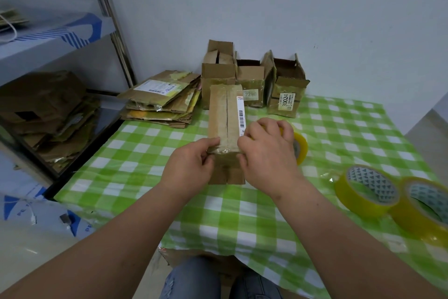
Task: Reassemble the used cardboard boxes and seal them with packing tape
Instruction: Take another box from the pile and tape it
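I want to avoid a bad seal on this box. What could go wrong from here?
The tape strip crosses the box seam and may wrinkle, since both hands pinch only its ends. The right hand also holds the tape roll, so its grip could tug the strip crooked. The left hand may let the box slide.

flattened boxes (161,98) lie left of upright boxes (252,80) on table (242,213)
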`<state>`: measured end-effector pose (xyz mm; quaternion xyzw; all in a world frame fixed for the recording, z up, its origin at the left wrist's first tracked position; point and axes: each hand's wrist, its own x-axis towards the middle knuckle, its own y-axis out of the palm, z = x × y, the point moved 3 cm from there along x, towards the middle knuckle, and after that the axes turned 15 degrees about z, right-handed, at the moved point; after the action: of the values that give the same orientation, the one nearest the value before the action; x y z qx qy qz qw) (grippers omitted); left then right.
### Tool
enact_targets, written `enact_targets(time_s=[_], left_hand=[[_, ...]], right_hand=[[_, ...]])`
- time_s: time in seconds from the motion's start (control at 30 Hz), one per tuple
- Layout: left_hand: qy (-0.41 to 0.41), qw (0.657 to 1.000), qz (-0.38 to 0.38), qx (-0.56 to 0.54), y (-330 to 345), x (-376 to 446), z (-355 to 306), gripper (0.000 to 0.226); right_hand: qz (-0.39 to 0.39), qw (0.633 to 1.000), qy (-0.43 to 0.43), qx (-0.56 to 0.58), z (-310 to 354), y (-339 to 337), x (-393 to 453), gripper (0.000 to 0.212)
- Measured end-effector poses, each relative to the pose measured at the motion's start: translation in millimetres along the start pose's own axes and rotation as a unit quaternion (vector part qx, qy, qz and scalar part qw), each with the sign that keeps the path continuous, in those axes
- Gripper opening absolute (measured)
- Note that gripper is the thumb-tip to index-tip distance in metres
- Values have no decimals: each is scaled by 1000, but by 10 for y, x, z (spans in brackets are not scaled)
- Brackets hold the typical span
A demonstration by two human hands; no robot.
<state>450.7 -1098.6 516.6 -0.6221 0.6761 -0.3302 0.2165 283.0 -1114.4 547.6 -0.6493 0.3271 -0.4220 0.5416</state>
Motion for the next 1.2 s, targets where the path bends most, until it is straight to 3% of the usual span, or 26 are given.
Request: enact_targets(time_s=[0.13, 0.27, 0.57, 0.77, 0.83, 0.9, 1.03, 1.2], left_hand=[[-23, 999, 29, -28, -23, 7, -13, 46], [-30, 997, 64, -26, -84, 34, 47, 48], [-41, 996, 72, -24, -100, 56, 62, 44], [-22, 999, 15, 30, -95, 67, -39, 31], [-16, 999, 14, 45, -85, 76, -57, 35], [-11, 998, 26, 49, -73, 77, -74, 40], [-26, 995, 72, 59, -36, 93, -88, 51], [-49, 997, 64, -10, -40, 60, -32, 52]], right_hand=[[-10, 1000, -24, 14, -53, 8, -31, 12], [-3, 998, -38, 49, -106, -49, -2, 34], [1, 999, -50, 4, -121, -16, -9, 4], [-10, 996, -57, 70, -141, -74, -42, 32], [-67, 987, -32, 141, -250, -148, -62, 35], [-87, 972, 51, 211, -424, -215, -88, 51], [78, 901, 191, 382, -713, -133, -140, 67], [66, 890, 181, 414, -728, -135, -186, 53]])
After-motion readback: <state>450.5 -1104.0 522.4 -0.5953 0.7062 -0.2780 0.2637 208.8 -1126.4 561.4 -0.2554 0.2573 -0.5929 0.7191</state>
